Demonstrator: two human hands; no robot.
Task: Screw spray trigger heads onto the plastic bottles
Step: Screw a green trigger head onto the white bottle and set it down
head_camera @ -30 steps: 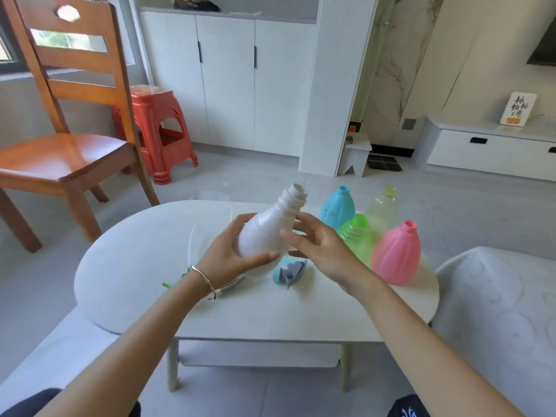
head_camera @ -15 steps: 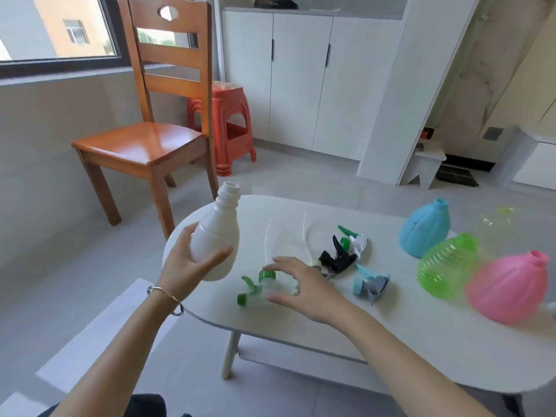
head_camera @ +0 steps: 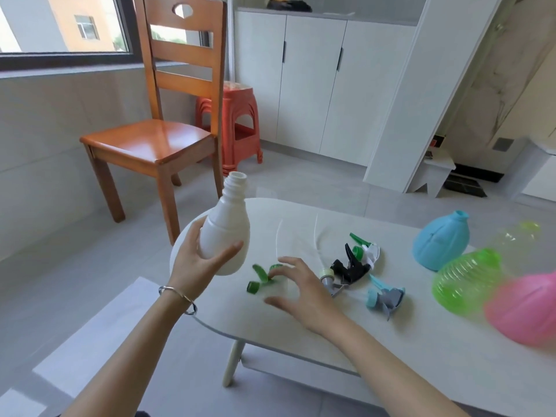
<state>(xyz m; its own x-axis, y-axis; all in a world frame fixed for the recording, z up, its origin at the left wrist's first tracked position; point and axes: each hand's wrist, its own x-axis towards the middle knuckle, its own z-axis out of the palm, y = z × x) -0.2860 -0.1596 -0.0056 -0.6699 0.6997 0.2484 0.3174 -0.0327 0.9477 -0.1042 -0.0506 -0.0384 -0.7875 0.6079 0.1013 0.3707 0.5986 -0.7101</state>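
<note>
**Right hand shifts off the green trigger, bottle stays up**

Since half a second ago my right hand (head_camera: pixel 301 291) has drawn back from over the green trigger head (head_camera: pixel 261 276). It now sits just right of it, fingers spread wide and holding nothing. It's motion-blurred, so I can't tell whether a fingertip touches the green part.

My left hand (head_camera: pixel 198 266), bracelet (head_camera: pixel 177 294) on the wrist, still grips the white bottle (head_camera: pixel 227 233). The thumb is across the front and the fingers wrap behind. The bottle is off the table, roughly upright, neck open with no head on it.

The other trigger heads lie loose on the white table (head_camera: pixel 391 341): a black one (head_camera: pixel 349 267), a white-and-green one (head_camera: pixel 365 249) touching it, and a blue-grey one (head_camera: pixel 385 297) nearer me.

Bottles cluster at the right end: blue bottle (head_camera: pixel 440 240), green bottle (head_camera: pixel 464 284), pink bottle (head_camera: pixel 523 308) and clear bottle (head_camera: pixel 517 245), all uncapped.

The room has a grey tiled floor, with a wooden chair (head_camera: pixel 156 139) beyond the table and a red stool (head_camera: pixel 240 121) behind it. White cabinets (head_camera: pixel 316 82) line the back and there's a window (head_camera: pixel 60 25) at left.
</note>
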